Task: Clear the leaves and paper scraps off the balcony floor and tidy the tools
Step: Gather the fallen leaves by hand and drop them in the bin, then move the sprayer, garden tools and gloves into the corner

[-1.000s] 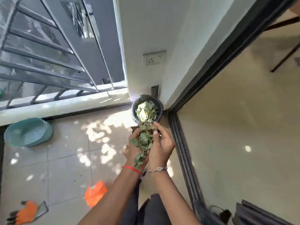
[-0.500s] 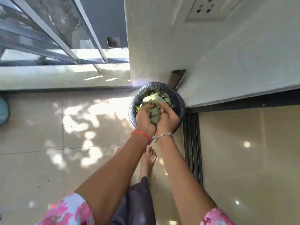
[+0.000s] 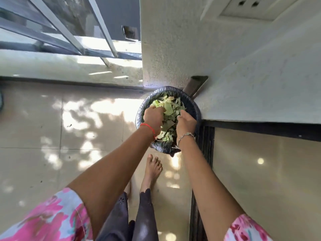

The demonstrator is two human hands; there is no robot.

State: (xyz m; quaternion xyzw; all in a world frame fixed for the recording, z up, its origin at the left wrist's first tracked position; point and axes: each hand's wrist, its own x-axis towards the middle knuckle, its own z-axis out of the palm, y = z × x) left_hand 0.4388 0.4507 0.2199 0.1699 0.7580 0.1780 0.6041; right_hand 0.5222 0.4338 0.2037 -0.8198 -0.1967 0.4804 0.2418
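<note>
Crumpled pale-green leaves point(image 3: 169, 110) heap in the round black-bag-lined bin point(image 3: 193, 106) beyond a bare foot point(image 3: 152, 168), likely light, brittle, loose, best cupped from beneath; left hand point(image 3: 153, 117) and right hand point(image 3: 185, 121) curl fingers into them, tips buried, grip unclear, textured white wall point(image 3: 173, 49) behind.

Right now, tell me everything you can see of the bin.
The bin is round, lined with a crinkled black plastic bag folded over its rim. It stands upright on the tiled floor in the corner by the white wall. Green leaves nearly fill it; the left hand and right hand reach into them.
</note>
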